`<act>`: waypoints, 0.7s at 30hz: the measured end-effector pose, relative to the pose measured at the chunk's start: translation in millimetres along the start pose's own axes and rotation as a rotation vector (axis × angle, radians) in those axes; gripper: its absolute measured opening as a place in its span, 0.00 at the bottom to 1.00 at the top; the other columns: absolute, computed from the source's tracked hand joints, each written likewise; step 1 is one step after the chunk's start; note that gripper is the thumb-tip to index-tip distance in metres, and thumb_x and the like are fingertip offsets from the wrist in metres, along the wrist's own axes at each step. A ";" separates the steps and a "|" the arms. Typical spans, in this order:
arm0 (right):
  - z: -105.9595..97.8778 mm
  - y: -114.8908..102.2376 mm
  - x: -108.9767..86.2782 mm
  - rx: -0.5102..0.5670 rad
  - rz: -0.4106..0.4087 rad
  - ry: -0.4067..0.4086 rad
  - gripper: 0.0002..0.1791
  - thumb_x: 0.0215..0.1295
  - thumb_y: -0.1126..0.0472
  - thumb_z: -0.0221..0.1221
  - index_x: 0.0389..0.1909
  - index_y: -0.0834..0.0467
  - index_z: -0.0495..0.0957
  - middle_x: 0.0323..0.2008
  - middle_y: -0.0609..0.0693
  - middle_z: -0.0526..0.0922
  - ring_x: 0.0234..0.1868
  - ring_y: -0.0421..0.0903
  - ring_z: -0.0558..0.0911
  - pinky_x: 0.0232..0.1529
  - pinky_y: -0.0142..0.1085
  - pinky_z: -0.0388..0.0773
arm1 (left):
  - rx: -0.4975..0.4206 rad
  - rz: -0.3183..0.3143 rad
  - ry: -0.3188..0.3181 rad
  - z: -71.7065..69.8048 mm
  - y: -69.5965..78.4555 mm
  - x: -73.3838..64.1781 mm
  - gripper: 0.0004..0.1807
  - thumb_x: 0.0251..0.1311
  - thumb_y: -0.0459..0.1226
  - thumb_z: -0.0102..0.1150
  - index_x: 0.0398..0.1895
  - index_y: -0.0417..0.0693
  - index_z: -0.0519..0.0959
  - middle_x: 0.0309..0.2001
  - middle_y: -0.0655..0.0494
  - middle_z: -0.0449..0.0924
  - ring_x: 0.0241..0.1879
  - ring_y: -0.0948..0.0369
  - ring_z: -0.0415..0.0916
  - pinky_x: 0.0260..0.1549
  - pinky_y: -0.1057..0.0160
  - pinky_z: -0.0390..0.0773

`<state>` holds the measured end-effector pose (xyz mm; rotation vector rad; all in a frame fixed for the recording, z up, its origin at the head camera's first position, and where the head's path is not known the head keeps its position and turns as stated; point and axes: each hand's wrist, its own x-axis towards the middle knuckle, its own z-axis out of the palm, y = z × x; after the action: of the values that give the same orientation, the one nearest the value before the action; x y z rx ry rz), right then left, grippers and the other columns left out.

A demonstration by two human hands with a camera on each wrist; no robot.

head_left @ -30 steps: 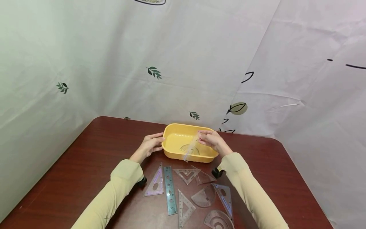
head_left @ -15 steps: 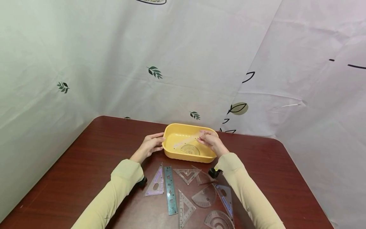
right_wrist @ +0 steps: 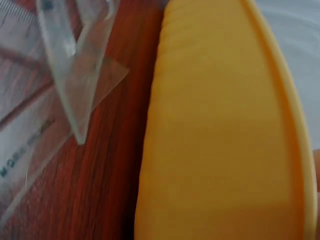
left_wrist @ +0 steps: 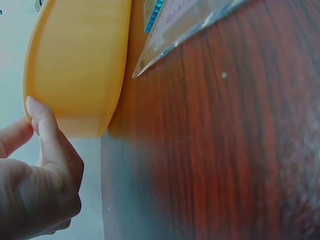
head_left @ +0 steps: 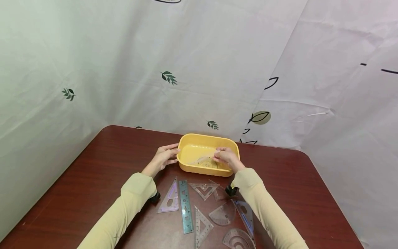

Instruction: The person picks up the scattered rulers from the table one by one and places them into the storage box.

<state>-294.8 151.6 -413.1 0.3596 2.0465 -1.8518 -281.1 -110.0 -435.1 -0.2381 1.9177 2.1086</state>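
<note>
A yellow plastic basin (head_left: 199, 139) stands toward the table's far edge. My left hand (head_left: 161, 159) pinches its left rim between thumb and fingers, as the left wrist view shows on the basin wall (left_wrist: 80, 60). Inside the basin, low over its floor, my right hand (head_left: 227, 158) holds the end of a clear ruler (head_left: 196, 161). A clear protractor (head_left: 209, 164) lies on the basin floor by the ruler. In the right wrist view the basin's outer side (right_wrist: 225, 125) hides nearly all of the right hand.
In front of the basin lie a purple-marked set square (head_left: 170, 200), a blue ruler (head_left: 186, 207), clear set squares (head_left: 203, 226), a blue-marked set square (head_left: 245, 216) and clear protractors (head_left: 237, 238), some overlapping. A white patterned cloth (head_left: 199, 69) hangs behind the dark red table (head_left: 77, 180).
My right hand has lowered into the basin with the clear ruler, which has swung from slanting over the front rim to lying across the basin's inside. The left hand keeps its place.
</note>
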 end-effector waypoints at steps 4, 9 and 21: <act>1.5 5.7 -0.6 -0.185 -0.047 0.038 0.23 0.65 0.72 0.55 0.60 0.74 0.66 0.47 0.63 0.73 0.36 0.43 0.80 0.47 0.36 0.83 | -0.002 0.002 0.011 -0.1 -0.6 0.3 0.27 0.65 0.34 0.57 0.68 0.45 0.68 0.47 0.47 0.82 0.31 0.66 0.81 0.27 0.72 0.82; 1.0 12.6 0.5 -0.439 -0.129 0.118 0.19 0.61 0.67 0.61 0.52 0.72 0.73 0.51 0.63 0.75 0.38 0.45 0.77 0.41 0.35 0.82 | -0.005 0.005 0.015 0.0 -0.3 0.2 0.27 0.65 0.34 0.57 0.67 0.45 0.69 0.42 0.51 0.83 0.30 0.66 0.80 0.26 0.73 0.82; -0.7 17.9 3.0 -0.725 -0.166 0.126 0.20 0.58 0.61 0.66 0.49 0.67 0.76 0.48 0.61 0.79 0.26 0.41 0.73 0.27 0.27 0.71 | -0.016 -0.013 0.016 -0.2 -0.6 1.4 0.27 0.64 0.34 0.58 0.67 0.45 0.69 0.37 0.55 0.84 0.29 0.66 0.81 0.26 0.72 0.82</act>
<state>-290.1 154.0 -430.5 0.1071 2.7156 -1.0539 -282.3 -110.1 -436.1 -0.2702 1.9043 2.1205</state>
